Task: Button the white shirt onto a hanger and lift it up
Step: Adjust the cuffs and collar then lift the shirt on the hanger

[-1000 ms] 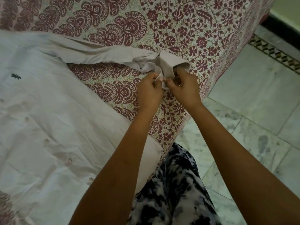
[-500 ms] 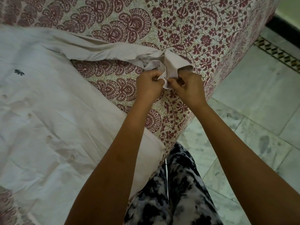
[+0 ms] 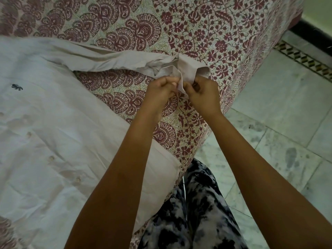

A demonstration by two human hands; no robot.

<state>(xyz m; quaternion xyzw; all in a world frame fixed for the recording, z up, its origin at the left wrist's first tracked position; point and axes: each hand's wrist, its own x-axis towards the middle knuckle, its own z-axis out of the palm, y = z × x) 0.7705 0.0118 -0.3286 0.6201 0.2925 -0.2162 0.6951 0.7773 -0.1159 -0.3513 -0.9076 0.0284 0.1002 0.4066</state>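
Observation:
The white shirt (image 3: 53,123) lies flat on the bed, front up, with a small dark logo on the chest and a row of buttons down the placket. One long sleeve (image 3: 107,58) stretches right across the bedspread to its cuff (image 3: 186,71). My left hand (image 3: 161,90) and my right hand (image 3: 203,92) both pinch the cuff's edges, fingers closed on the cloth, close together. No hanger is in view.
The bed (image 3: 197,33) carries a maroon floral bedspread and its edge drops off at the right. Beyond it lies a pale marble tile floor (image 3: 278,114) with a patterned border. My legs in black-and-white trousers (image 3: 194,212) stand against the bed's edge.
Both hands have stayed on the cuff, with the fingers shifting slightly along its edges. The sleeve and shirt body have kept their place on the bed.

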